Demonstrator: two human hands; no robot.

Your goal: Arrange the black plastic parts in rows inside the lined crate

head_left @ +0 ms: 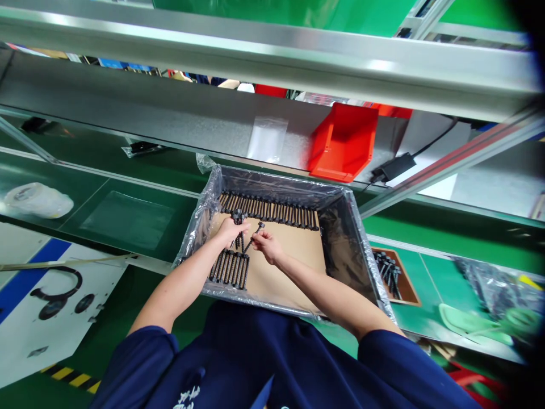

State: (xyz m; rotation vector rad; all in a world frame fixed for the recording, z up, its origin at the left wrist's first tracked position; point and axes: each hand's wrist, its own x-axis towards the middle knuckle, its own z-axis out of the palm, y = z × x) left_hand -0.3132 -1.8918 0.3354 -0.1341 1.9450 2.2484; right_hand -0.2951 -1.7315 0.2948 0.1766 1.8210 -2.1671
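A cardboard box lined with clear plastic [340,250] sits in front of me on the green bench. A long row of black bolts [272,211] lies along its far wall, and a shorter row of bolts [230,268] lies near its front left. My left hand [231,229] is closed round a bunch of black bolts above the short row. My right hand [264,244] pinches a single black bolt [255,232] just beside the left hand. Both hands are inside the box, over the brown cardboard sheet [289,255].
A red bin [343,142] stands behind the box. A smaller brown tray of black bolts [389,274] lies to the right. A power adapter [394,167] with its cable rests at the back right, and a white bagged item [36,200] at the far left. Aluminium frame rails [272,54] cross overhead.
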